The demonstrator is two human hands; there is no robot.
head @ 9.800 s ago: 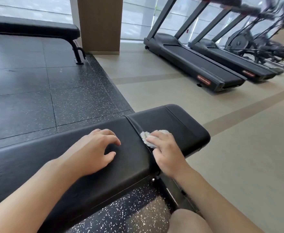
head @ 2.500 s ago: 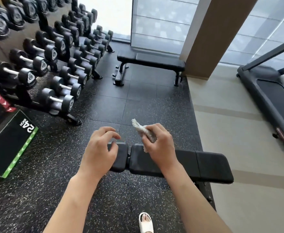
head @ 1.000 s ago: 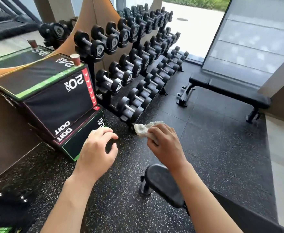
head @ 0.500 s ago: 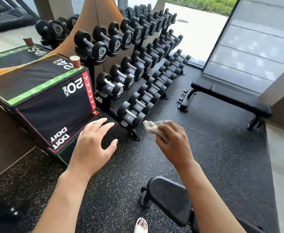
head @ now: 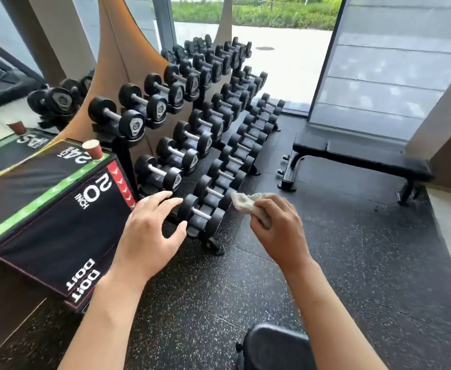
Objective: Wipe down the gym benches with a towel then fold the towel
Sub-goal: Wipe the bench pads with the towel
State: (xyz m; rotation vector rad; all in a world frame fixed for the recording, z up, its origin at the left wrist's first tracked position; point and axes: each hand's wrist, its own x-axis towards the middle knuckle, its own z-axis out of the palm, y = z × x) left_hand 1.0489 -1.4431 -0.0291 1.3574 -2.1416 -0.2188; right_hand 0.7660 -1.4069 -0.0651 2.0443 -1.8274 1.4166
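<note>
My right hand (head: 280, 231) grips a small crumpled white towel (head: 248, 202), held in the air above the dark speckled floor. My left hand (head: 149, 231) hovers beside it with fingers spread and loose, holding nothing. One black flat bench (head: 365, 161) stands at the far right near a window and pillar. The rounded end of a second black bench (head: 275, 345) shows at the bottom edge, just below my right forearm.
A tiered rack of several black dumbbells (head: 200, 124) runs from the centre back toward the window. A black plyo box (head: 45, 214) marked 20 inch stands at left with a red paper cup (head: 93, 150) on top. Dark rubber floor (head: 352, 263) lies between the benches.
The view has lifted and turned from the near bench toward the dumbbell rack and far bench. Both hands have risen in view; the right still grips the towel, the left fingers have spread.
</note>
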